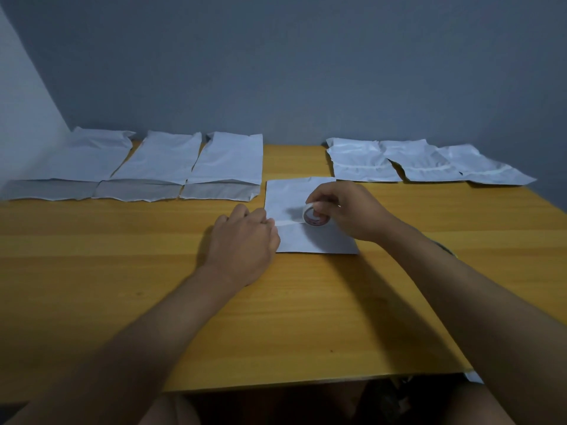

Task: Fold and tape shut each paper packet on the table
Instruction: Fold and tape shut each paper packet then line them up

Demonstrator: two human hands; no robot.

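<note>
You are mid-taping the folded packet (306,210): your right hand (343,210) has its grip clamped on the tape roll (314,215) atop the fold. Your left hand (245,237), fingers curled, pins the strip's end at that packet's left edge. Next, likely: run the roll rightward, then tear.

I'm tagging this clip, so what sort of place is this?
Probably a plain room at home or a small office: a wooden table pushed against a bare grey wall, with paper packets laid out.

A plain indoor room, likely a home or small office corner rather than a workshop or lab. A wood-grain surface (306,317) stands pushed against a bare blue-grey painted wall (276,72), with a lighter wall (18,102) meeting it at the left. The light is dim and flat, and no machinery or shelving shows.
</note>
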